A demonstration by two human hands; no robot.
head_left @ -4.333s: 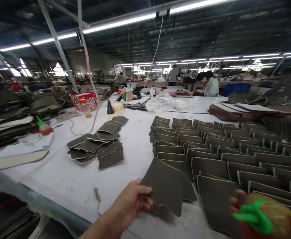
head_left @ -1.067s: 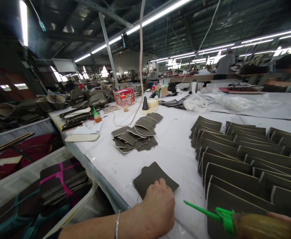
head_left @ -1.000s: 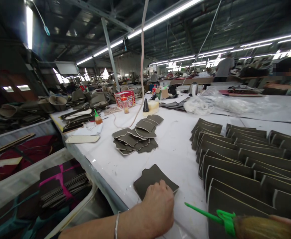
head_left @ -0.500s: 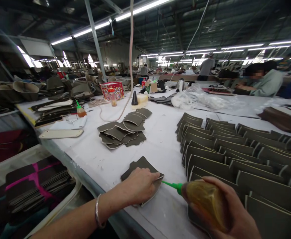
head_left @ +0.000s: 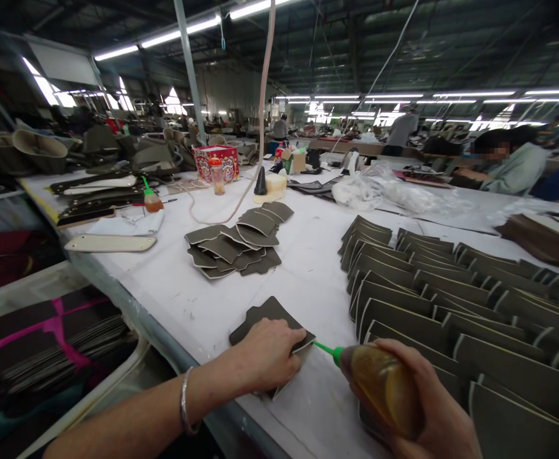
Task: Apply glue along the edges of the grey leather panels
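- Currently gripping bottle point(head_left: 379, 386) in R hand point(head_left: 425, 398), w/ fingers closed round its belly; tipped nearly horiz., w/ green nozzle point(head_left: 327, 349) aimed at R corner of dark piece point(head_left: 266, 311).
- Touching there or just beside? Can't tell, too small.
- Pressing on piece w/ L hand point(head_left: 272, 350), index straight across its top, other fingers partly curled; can't tell re pinch underneath.
- For piece: on bench point(head_left: 315, 255) near its edge, nearer than loose pile point(head_left: 234, 252), L of standing rows point(head_left: 403, 280).
- Probably light, thin, bendy yet springy, unlikely to break; best held flat from above or by a side edge, well clear of nozzle.
- For bottle: prob. soft-walled, smooth, maybe slippery if wet; best held round belly, lightly, to avoid an accidental squirt.
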